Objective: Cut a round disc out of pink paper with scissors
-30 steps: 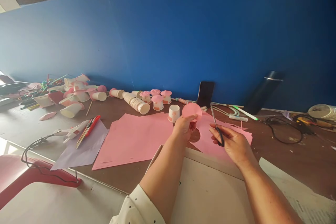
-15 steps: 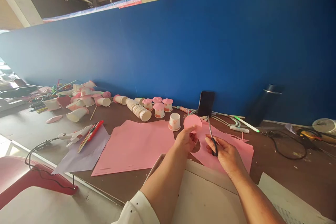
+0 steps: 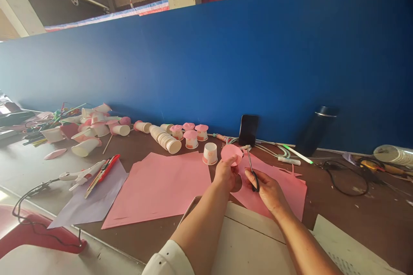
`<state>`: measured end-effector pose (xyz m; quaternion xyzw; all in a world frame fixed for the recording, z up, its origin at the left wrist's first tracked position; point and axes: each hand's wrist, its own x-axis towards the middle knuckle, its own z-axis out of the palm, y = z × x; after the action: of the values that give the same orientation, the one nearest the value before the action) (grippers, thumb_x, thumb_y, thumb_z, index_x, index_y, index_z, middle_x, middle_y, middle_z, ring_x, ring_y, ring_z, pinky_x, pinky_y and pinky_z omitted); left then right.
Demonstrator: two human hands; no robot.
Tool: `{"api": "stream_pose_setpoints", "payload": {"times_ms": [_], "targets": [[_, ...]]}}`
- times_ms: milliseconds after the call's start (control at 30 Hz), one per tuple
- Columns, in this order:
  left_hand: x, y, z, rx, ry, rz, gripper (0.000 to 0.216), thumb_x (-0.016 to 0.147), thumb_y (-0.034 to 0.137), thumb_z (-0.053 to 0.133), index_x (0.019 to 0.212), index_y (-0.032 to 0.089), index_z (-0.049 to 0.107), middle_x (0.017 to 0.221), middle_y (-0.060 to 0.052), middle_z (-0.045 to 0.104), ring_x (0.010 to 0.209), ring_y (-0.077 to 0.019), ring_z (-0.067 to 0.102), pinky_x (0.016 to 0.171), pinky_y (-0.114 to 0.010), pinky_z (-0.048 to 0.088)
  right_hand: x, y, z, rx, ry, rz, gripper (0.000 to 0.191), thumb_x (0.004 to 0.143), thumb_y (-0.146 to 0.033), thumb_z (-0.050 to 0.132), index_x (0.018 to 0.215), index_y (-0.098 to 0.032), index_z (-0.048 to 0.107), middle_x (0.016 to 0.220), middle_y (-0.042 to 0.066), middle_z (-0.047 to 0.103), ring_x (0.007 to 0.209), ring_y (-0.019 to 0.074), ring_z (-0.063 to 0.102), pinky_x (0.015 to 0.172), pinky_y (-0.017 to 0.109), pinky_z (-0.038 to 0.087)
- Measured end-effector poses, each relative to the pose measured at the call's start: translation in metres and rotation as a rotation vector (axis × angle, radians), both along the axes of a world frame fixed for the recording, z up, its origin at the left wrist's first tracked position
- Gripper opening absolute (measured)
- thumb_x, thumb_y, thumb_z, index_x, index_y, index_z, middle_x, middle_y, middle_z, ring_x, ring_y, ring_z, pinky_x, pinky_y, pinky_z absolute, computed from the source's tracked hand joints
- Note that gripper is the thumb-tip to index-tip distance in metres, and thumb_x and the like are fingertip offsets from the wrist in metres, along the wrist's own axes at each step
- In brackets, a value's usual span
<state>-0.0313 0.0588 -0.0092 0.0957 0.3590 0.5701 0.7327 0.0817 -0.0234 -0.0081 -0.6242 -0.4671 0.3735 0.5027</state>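
Pinched between the thumb and fingers of my left hand [image 3: 227, 172] is a pink paper circle [image 3: 231, 154], tilted up above the table. My right hand [image 3: 265, 187] grips black-handled scissors [image 3: 253, 176], whose blades point up and away, just right of the circle. Under both hands lies a pink paper sheet [image 3: 287, 184] with cut edges. Behind my left hand stands a white paper cup [image 3: 210, 154], upside down. Left of it is a stack of pink sheets [image 3: 161, 187]. Several upturned cups with pink paper tops [image 3: 191, 138] stand farther back.
A phone [image 3: 248, 129] leans at the blue partition [image 3: 193, 64], near a dark bottle [image 3: 318, 131]. To the left are nested cups [image 3: 165, 139], a glue gun [image 3: 83, 174], a red utility knife [image 3: 105, 172] and a pile of cups [image 3: 97, 126]. A cardboard box [image 3: 251, 240] sits below my arms.
The whole view has shifted slightly, moving the scene left and a little down. Both hands keep their hold, and the pink circle is turned a little between my fingers near the scissors.
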Motion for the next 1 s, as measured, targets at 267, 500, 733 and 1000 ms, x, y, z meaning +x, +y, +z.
{"api": "stream_pose_setpoints", "payload": {"times_ms": [267, 500, 733, 1000], "targets": [[0.017, 0.013, 0.0, 0.019, -0.034, 0.055, 0.018, 0.079, 0.007, 0.078, 0.088, 0.016, 0.066, 0.094, -0.006, 0.07, 0.075, -0.0104, 0.064, 0.069, -0.018, 0.051, 0.013, 0.03, -0.01, 0.028, 0.006, -0.094, 0.059, 0.071, -0.072, 0.074, 0.1, -0.021, 0.082, 0.074, 0.003, 0.076, 0.081, 0.0279, 0.071, 0.076, 0.034, 0.053], [0.033, 0.024, -0.008, -0.017, -0.08, 0.085, 0.02, 0.079, 0.013, 0.078, 0.095, 0.016, 0.066, 0.093, -0.007, 0.068, 0.073, -0.0121, 0.062, 0.069, -0.023, 0.051, 0.016, 0.038, -0.008, 0.013, -0.043, -0.077, 0.054, 0.074, -0.071, 0.07, 0.094, -0.022, 0.083, 0.07, 0.002, 0.074, 0.076, 0.0254, 0.068, 0.072, 0.032, 0.05], [0.033, 0.029, -0.013, 0.043, -0.005, 0.128, 0.023, 0.074, 0.014, 0.083, 0.088, 0.016, 0.065, 0.087, -0.006, 0.068, 0.07, -0.0121, 0.062, 0.069, -0.025, 0.049, 0.023, 0.034, -0.006, -0.032, -0.064, -0.015, 0.046, 0.069, -0.068, 0.073, 0.077, -0.023, 0.08, 0.063, 0.0, 0.068, 0.07, 0.0231, 0.064, 0.065, 0.029, 0.047], [0.034, 0.029, -0.01, 0.022, 0.009, 0.149, 0.021, 0.075, 0.009, 0.079, 0.084, 0.015, 0.061, 0.079, -0.004, 0.066, 0.065, -0.0116, 0.058, 0.062, -0.023, 0.045, 0.019, 0.034, -0.006, 0.006, -0.014, 0.061, 0.054, 0.072, -0.073, 0.069, 0.084, -0.021, 0.082, 0.064, 0.001, 0.065, 0.069, 0.0223, 0.061, 0.066, 0.03, 0.048]]}}
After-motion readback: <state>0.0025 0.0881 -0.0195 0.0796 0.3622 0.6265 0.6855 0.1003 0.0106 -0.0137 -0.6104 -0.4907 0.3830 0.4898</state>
